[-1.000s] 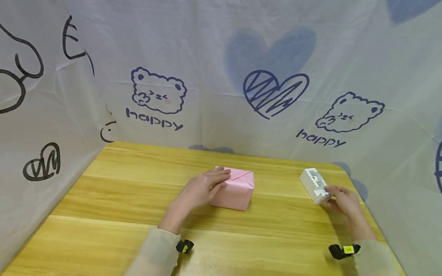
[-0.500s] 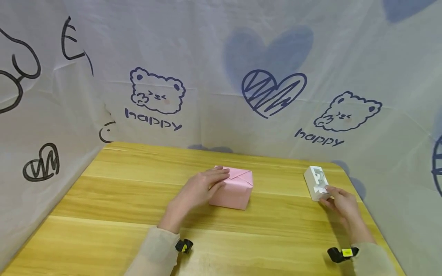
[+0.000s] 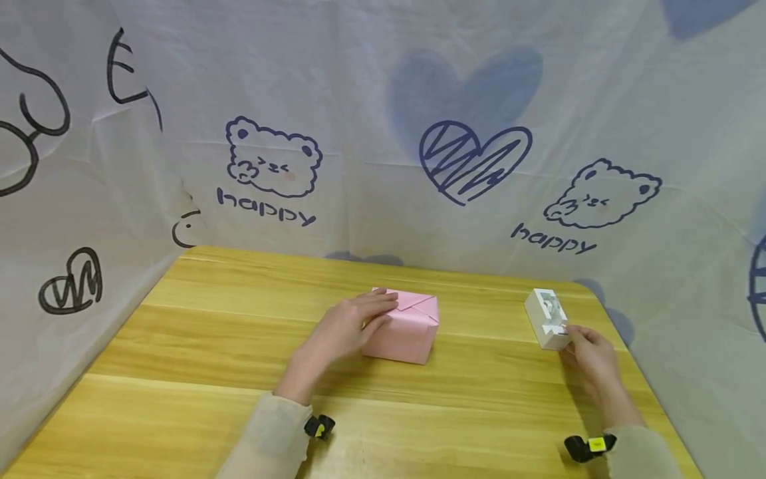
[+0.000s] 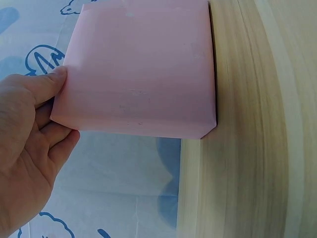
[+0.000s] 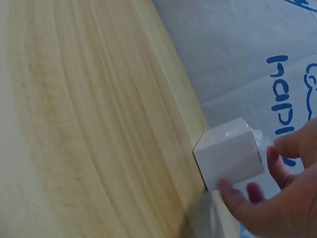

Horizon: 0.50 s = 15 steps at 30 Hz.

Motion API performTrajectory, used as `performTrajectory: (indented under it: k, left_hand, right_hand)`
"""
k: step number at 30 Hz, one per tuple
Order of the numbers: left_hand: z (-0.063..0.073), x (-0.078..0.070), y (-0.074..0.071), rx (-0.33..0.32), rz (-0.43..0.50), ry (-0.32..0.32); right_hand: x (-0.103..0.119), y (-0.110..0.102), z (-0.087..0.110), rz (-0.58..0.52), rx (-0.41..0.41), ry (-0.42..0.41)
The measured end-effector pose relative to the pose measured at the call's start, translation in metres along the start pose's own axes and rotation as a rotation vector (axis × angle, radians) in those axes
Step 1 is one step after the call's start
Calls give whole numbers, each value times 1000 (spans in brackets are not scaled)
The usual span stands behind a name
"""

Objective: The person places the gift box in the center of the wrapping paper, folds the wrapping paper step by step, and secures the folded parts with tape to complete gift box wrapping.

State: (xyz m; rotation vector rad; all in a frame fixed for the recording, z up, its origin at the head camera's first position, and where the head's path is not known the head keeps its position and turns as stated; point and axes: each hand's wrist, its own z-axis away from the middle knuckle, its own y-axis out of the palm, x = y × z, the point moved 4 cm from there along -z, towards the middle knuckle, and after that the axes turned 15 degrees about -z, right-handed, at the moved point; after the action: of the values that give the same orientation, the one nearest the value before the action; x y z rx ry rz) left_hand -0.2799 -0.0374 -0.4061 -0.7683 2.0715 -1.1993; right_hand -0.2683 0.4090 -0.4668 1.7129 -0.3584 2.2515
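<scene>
A box wrapped in pink paper point(image 3: 399, 339) stands on the wooden table, its folded flaps showing on top. My left hand point(image 3: 347, 326) holds the box's left end, thumb against the near face and fingers over the top. The left wrist view shows the thumb point(image 4: 48, 85) at the edge of the pink face. Further right is a white tape dispenser point(image 3: 541, 319) with a clear roll in it. My right hand point(image 3: 595, 356) holds its near end, fingertips by the serrated cutter point(image 5: 258, 147). Whether they also pinch the tape's end I cannot tell.
The wooden table point(image 3: 227, 319) has rounded far corners. A white curtain point(image 3: 371, 219) printed with hearts and bears hangs behind it and along both sides. The dispenser lies near the table's far right corner, close to the right edge.
The tape dispenser has shifted slightly right and turned a little, with my right hand at its near end; it has barely moved since half a second ago. My left hand and the pink box stay put.
</scene>
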Motion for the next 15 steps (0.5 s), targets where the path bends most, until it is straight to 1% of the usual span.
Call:
performTrajectory:
  k: [3, 5, 7, 12, 15]
  left_hand:
    - [-1, 0, 0, 2, 1, 1]
    - [-1, 0, 0, 1, 2, 0]
    - [-2, 0, 0, -2, -1, -1]
    - [-2, 1, 2, 0, 4, -8]
    - [-1, 1, 2, 5, 11, -16]
  right_hand:
    - [2, -2, 1, 76, -62, -16]
    - [3, -2, 1, 92, -83, -18]
    - [4, -2, 1, 64, -85, -20]
    - [1, -2, 0, -59, -58, -14]
    - [-4, -2, 0, -108, -48, 0]
